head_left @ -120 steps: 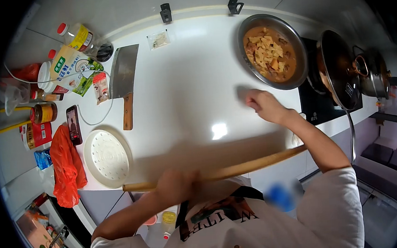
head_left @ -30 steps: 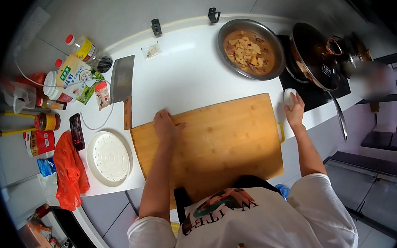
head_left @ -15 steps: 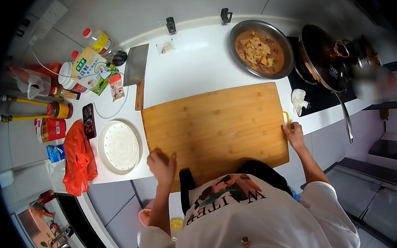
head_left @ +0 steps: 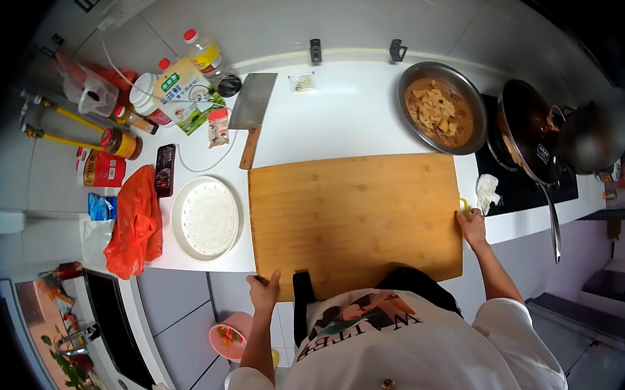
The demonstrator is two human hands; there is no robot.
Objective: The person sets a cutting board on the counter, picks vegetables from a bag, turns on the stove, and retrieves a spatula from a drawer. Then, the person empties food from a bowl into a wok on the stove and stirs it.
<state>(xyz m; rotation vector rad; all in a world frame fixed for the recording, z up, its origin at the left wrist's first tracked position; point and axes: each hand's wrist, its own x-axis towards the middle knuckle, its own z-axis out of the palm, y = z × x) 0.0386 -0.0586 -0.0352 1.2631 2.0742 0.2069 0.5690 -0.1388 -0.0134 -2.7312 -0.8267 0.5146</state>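
Note:
A large wooden cutting board (head_left: 358, 221) lies across the white counter, its front part overhanging the counter's edge close to my body. My left hand (head_left: 264, 294) grips the board's left edge by the front corner, thumb at the rim and the other fingers mostly hidden. On the opposite side, my right hand (head_left: 473, 229) holds the right edge beside a small yellow handle (head_left: 464, 205). Nothing rests on the board. Behind its back left corner lies a cleaver (head_left: 254, 105) with a wooden grip.
A steel bowl of food in brown sauce (head_left: 441, 110) stands at the back right, beside a lidded wok (head_left: 529, 133) with its handle jutting forward. Crumpled tissue (head_left: 487, 193) lies near the hob. On the left are a white round tray (head_left: 207, 218), a phone (head_left: 166, 170) and a red bag (head_left: 137, 225).
The camera view has turned, shifting the whole scene. The board now sits straighter along the counter. My left hand has moved toward the board's front left corner; my right hand stays at the right edge.

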